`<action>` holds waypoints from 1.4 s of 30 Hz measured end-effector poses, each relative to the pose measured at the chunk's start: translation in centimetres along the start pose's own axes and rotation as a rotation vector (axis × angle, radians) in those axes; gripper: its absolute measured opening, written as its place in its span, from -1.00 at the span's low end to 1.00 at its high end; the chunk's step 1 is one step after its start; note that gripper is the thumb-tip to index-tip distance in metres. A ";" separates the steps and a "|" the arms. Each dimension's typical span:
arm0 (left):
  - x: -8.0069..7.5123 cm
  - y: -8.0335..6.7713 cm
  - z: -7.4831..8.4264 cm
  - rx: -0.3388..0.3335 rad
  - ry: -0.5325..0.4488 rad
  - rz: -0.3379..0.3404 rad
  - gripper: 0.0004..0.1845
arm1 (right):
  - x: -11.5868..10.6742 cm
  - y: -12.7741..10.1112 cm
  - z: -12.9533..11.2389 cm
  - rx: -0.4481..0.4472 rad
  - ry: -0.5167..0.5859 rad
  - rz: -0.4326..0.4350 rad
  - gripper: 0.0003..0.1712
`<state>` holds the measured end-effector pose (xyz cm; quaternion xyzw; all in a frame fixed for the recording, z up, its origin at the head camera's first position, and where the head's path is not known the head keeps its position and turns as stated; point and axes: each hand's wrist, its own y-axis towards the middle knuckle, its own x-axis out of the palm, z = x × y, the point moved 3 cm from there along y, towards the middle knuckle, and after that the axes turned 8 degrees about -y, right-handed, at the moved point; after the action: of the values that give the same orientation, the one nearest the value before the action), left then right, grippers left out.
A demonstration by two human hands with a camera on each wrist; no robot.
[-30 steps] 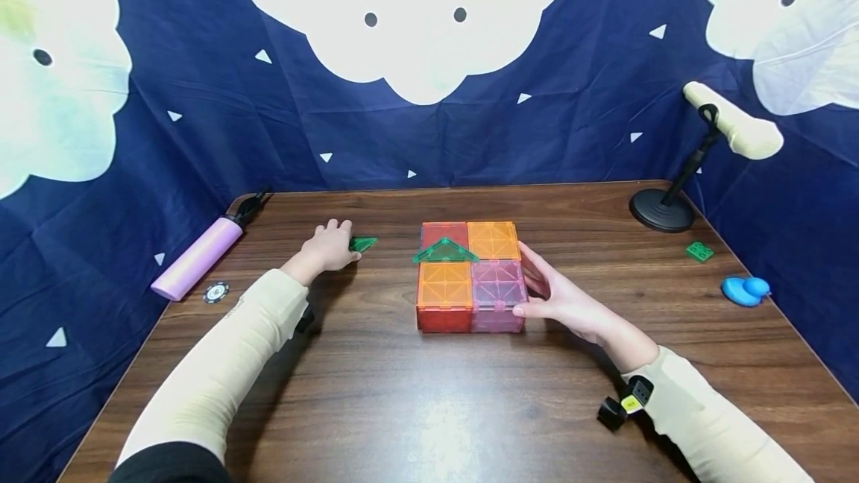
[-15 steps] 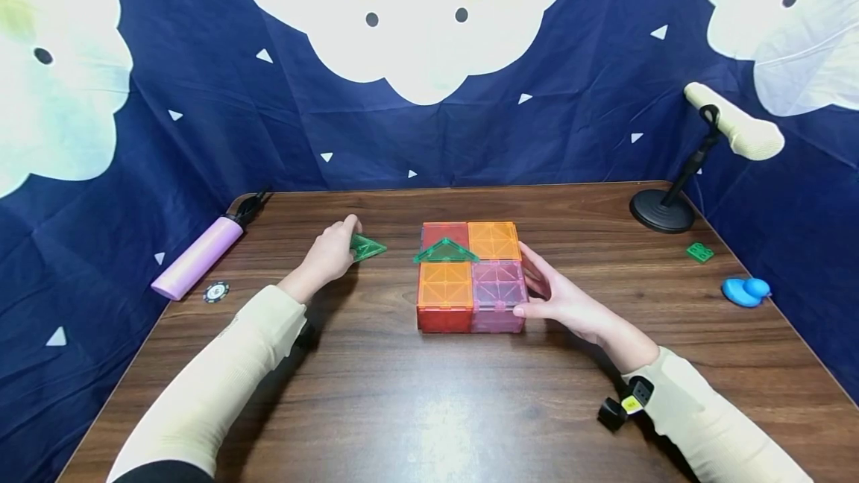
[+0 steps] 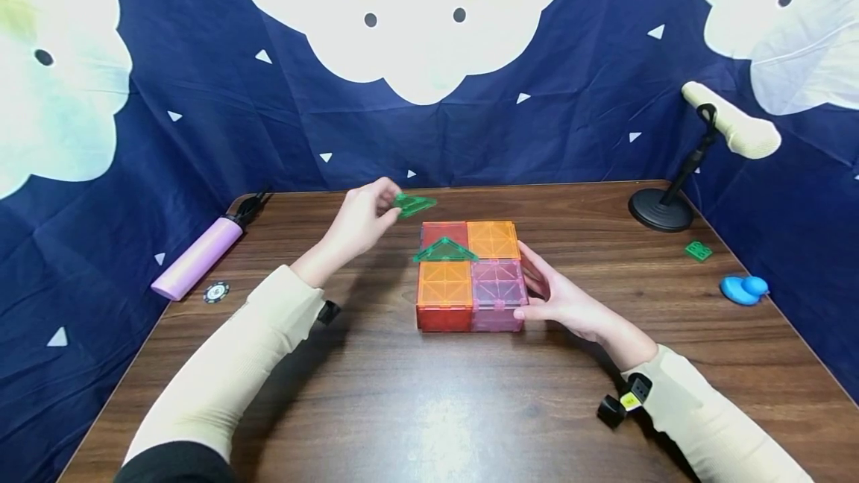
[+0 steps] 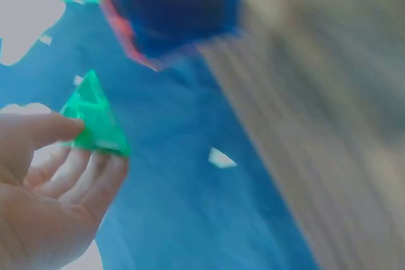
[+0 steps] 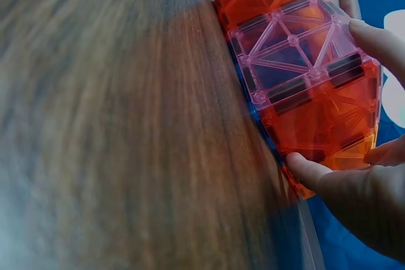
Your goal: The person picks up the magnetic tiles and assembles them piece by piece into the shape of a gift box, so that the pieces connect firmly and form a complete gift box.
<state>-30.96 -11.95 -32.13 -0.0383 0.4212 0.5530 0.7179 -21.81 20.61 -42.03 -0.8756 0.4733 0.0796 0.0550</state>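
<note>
My left hand [image 3: 362,218] pinches a green triangular magnetic tile [image 3: 413,204] between thumb and fingers, raised above the table to the far left of a tile box. In the left wrist view the green tile [image 4: 95,121] stands out from the fingertips. The box [image 3: 445,285] is built of see-through red, orange and purple square magnetic tiles. On its top a green triangle [image 3: 446,250] stands near the left middle. My right hand [image 3: 570,304] grips the box's right side, thumb at the front corner and fingers along the side; the right wrist view shows the purple tile [image 5: 294,49] close.
A lilac cylinder [image 3: 197,258] with a black end and a poker chip [image 3: 216,292] lie at the left. On the right are a stand with a covered microphone [image 3: 734,121], a green toy brick [image 3: 699,250] and a blue rubber duck [image 3: 743,290] on the wooden table [image 3: 376,393].
My left hand has picked the green triangular tile up off the table and carried it up and to the right, toward the box. The right hand and the box stay in place.
</note>
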 end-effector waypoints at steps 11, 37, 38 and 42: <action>5.7 2.5 6.5 0.163 -0.094 -0.261 -0.85 | 0.0 0.0 0.0 -0.016 0.005 0.001 0.28; 9.7 2.5 7.6 0.167 0.030 -0.405 -0.84 | -0.1 -0.2 0.0 0.017 0.003 0.006 0.30; 9.7 2.5 7.7 0.168 0.034 -0.407 -0.84 | -0.1 -0.2 0.0 0.017 0.003 0.006 0.30; 9.7 2.4 7.7 0.154 0.058 -0.424 -0.84 | -0.1 -0.2 0.0 0.016 0.006 0.002 0.29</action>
<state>-28.30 0.45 -32.46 -0.0869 0.4652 0.3548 0.8064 -21.67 20.77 -41.99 -0.8748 0.4751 0.0731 0.0606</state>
